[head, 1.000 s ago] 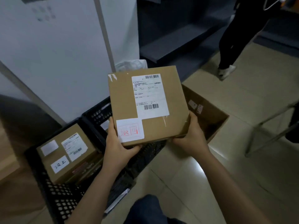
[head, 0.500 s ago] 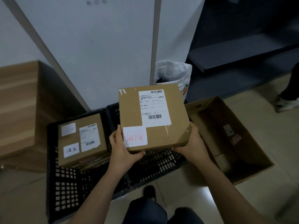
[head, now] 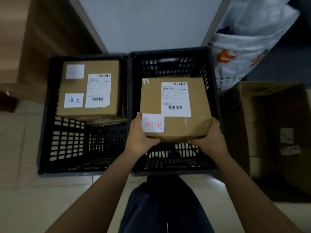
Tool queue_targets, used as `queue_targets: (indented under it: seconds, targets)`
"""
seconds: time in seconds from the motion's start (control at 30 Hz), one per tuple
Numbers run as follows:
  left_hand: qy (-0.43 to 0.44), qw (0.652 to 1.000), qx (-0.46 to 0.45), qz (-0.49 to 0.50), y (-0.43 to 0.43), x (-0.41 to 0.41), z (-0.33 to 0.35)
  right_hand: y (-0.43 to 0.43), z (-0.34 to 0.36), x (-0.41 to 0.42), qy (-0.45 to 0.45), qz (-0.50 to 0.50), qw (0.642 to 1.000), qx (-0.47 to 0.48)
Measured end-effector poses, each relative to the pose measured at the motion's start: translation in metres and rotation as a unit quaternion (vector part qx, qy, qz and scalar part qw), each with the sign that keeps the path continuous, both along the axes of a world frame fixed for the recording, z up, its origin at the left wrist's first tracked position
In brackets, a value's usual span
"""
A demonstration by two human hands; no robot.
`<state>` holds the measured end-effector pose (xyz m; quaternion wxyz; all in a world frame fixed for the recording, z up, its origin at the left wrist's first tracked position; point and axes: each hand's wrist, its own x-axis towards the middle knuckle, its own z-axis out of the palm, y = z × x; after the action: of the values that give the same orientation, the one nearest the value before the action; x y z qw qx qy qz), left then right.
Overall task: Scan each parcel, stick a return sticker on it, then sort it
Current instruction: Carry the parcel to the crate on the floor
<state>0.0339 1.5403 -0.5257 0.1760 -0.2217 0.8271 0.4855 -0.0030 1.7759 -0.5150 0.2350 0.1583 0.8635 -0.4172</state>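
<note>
Hands, left (head: 138, 140) and right (head: 210, 140), grip the parcel (head: 175, 115) over a black crate (head: 170, 54).

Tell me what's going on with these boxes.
A person holds a cardboard parcel by its near corners, left hand and right hand, over the right black crate. It already carries a red-stamped sticker beside its shipping label. A second parcel sits in the left crate.

Wood cabinet (head: 42, 44) far L, white printed bag (head: 244, 44) top R
</note>
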Motion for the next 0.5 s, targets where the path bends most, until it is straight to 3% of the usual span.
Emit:
queue_targets:
  seconds: [0.5]
  targets:
    - [-0.021, 0.997, -0.068, 0.02, 0.01, -0.066, -0.129, -0.012, -0.14, -0.078, 0.004, 0.04, 0.999, 0.037]
